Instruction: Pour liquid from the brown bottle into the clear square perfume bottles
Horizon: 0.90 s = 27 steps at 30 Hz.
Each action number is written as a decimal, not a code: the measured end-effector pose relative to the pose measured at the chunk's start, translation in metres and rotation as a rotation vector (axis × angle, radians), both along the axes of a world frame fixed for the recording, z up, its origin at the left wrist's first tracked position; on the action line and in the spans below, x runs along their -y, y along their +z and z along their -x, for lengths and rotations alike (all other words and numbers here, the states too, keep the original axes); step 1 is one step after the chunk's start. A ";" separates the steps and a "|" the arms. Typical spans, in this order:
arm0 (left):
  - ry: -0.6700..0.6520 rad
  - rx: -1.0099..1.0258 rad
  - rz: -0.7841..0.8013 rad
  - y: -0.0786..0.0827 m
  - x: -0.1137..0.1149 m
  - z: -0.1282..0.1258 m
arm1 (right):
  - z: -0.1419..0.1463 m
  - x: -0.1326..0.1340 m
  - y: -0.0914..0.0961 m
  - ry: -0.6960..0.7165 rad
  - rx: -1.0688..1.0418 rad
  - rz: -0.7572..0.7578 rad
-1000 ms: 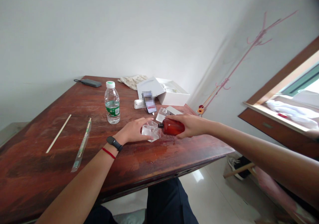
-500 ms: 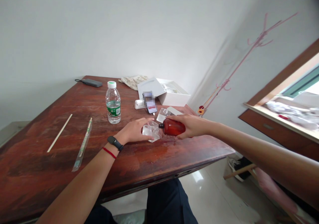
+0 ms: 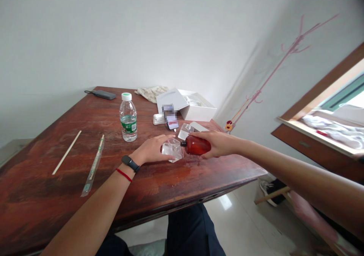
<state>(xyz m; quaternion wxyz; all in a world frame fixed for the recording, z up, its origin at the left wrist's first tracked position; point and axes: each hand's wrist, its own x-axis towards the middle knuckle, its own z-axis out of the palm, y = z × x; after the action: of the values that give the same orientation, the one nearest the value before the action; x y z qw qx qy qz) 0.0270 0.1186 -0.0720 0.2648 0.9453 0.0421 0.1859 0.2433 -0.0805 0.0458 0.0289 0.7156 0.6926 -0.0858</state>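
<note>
water bottle [image 3: 128, 116] left of box [image 3: 196, 108], on table [image 3: 57, 180].

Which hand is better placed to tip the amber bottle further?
Right, probably: the right hand grips the amber bottle on its side, neck toward the clear container; the left hand is holding that container.

home room, worn wooden table [image 3: 71, 187], coat rack [image 3: 273, 70], window sill [image 3: 318, 132]

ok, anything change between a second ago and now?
Nothing visibly moved or changed hands; only the view wobbled slightly. The right hand still holds the amber bottle tipped on its side, neck at the clear container. The left hand still grips that container on the table. The water bottle and white box stayed put.
</note>
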 end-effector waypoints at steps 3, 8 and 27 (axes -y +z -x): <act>0.005 0.006 -0.006 0.000 0.000 0.000 | 0.000 0.000 0.000 -0.003 -0.009 -0.004; 0.005 0.013 -0.006 0.000 0.000 0.001 | -0.001 0.001 -0.002 -0.005 -0.017 -0.015; 0.003 0.007 -0.001 0.000 -0.001 0.000 | -0.003 0.002 -0.004 -0.024 0.000 -0.004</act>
<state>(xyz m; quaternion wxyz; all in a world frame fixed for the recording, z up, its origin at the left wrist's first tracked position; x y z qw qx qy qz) 0.0266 0.1192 -0.0717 0.2645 0.9446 0.0423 0.1897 0.2463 -0.0823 0.0421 0.0261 0.7239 0.6842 -0.0848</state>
